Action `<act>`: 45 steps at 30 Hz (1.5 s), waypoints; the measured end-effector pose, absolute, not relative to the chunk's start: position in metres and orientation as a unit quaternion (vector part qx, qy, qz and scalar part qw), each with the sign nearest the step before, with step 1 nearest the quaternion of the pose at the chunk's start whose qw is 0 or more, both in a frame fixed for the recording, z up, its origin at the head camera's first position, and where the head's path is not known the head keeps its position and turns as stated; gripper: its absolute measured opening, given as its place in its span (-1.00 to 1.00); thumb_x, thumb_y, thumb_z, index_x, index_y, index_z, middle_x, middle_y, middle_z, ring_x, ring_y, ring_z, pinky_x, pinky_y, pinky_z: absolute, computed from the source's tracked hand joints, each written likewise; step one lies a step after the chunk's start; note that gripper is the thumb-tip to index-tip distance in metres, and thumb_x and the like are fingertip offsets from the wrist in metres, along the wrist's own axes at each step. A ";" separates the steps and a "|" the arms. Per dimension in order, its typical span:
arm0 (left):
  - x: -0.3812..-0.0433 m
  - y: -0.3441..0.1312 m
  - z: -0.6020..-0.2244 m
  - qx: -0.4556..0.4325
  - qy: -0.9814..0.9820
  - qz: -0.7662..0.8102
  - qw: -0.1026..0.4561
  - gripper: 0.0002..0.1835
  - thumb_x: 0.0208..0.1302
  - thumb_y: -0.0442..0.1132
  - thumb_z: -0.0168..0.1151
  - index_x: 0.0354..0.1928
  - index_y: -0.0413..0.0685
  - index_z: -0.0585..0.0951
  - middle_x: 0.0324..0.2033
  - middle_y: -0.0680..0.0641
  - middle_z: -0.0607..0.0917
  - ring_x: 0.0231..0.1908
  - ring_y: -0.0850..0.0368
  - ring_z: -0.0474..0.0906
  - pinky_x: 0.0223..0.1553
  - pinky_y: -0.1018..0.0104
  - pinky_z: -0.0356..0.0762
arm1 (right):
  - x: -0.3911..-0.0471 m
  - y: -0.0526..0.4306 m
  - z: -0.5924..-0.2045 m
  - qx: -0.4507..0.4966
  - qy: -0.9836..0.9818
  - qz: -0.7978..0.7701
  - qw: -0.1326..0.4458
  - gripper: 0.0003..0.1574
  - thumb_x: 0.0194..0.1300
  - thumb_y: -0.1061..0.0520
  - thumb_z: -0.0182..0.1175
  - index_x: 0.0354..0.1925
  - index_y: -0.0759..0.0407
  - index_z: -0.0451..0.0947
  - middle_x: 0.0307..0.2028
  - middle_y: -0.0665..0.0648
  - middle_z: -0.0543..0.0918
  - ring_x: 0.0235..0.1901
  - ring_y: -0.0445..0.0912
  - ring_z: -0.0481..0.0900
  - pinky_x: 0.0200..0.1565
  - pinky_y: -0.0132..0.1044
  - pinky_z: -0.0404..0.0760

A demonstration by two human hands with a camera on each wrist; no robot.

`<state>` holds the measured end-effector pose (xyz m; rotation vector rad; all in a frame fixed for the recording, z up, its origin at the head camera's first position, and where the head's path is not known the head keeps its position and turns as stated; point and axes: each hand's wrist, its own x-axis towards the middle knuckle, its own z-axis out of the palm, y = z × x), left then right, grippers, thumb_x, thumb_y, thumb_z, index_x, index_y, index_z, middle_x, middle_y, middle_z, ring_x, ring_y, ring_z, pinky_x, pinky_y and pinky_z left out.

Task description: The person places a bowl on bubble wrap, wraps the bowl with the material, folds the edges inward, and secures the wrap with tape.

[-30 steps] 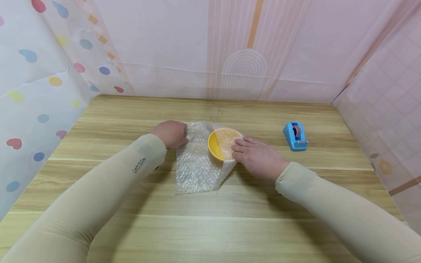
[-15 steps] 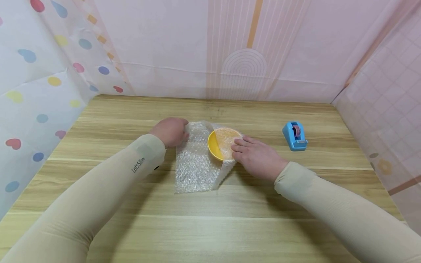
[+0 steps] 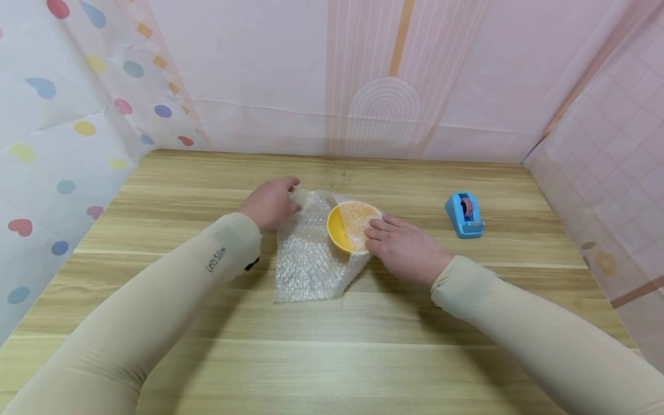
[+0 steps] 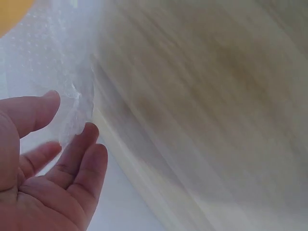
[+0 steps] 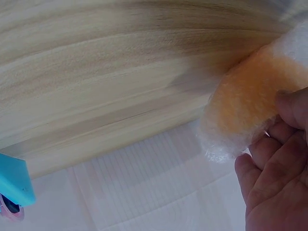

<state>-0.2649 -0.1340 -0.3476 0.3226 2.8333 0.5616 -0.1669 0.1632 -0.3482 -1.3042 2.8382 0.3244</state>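
Observation:
A yellow bowl (image 3: 338, 229) sits on a sheet of clear bubble wrap (image 3: 306, 271), whose right part is folded over the bowl's right half. My right hand (image 3: 407, 248) holds the covered right side of the bowl, fingers over the rim and thumb (image 5: 291, 107) against its outer side in the right wrist view. At the sheet's far left corner is my left hand (image 3: 270, 204), thumb and fingers spread apart. In the left wrist view, its fingertips (image 4: 89, 130) touch the slightly raised edge of the wrap. A bit of the bowl shows at that view's top left.
A blue tape dispenser (image 3: 465, 216) with a pinkish roll stands on the wooden table (image 3: 332, 369), to the right of the right hand. Printed cloth walls (image 3: 249, 75) enclose the table at the back and both sides.
My left hand has slid slightly away from me along the wrap's left edge, and its thumb and fingers have spread. That edge has risen a little. The right hand and bowl stay almost still.

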 end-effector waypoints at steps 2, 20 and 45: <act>-0.266 -0.134 -0.348 0.096 0.965 0.211 0.123 -0.18 0.51 -0.11 0.27 0.64 -0.17 0.13 0.50 -0.26 0.44 0.47 -0.27 0.41 0.51 -0.21 0.37 | -0.167 0.163 -0.349 -0.414 0.904 0.105 0.000 -0.64 0.63 0.19 0.03 0.22 0.16 0.64 0.37 0.15 0.63 0.50 0.09 0.44 0.62 0.07 0.24; -0.264 -0.135 -0.349 0.106 0.948 0.243 0.175 -0.53 0.57 -0.02 0.14 0.25 -0.26 0.57 0.28 -0.32 0.64 0.23 -0.21 0.58 0.36 -0.19 0.53 | -0.169 0.162 -0.346 -0.408 0.905 0.119 -0.001 -0.59 0.64 0.20 0.01 0.29 0.21 0.60 0.37 0.19 0.62 0.49 0.10 0.45 0.60 0.06 0.28; -0.240 -0.116 -0.352 0.158 0.913 0.370 0.067 -0.60 0.66 0.00 0.04 0.35 0.09 0.63 0.37 -0.05 0.64 -0.15 0.04 0.58 0.10 0.11 0.62 | -0.172 0.161 -0.348 -0.399 0.909 0.123 -0.002 -0.62 0.66 0.19 -0.01 0.24 0.20 0.63 0.35 0.18 0.64 0.48 0.10 0.46 0.60 0.06 0.29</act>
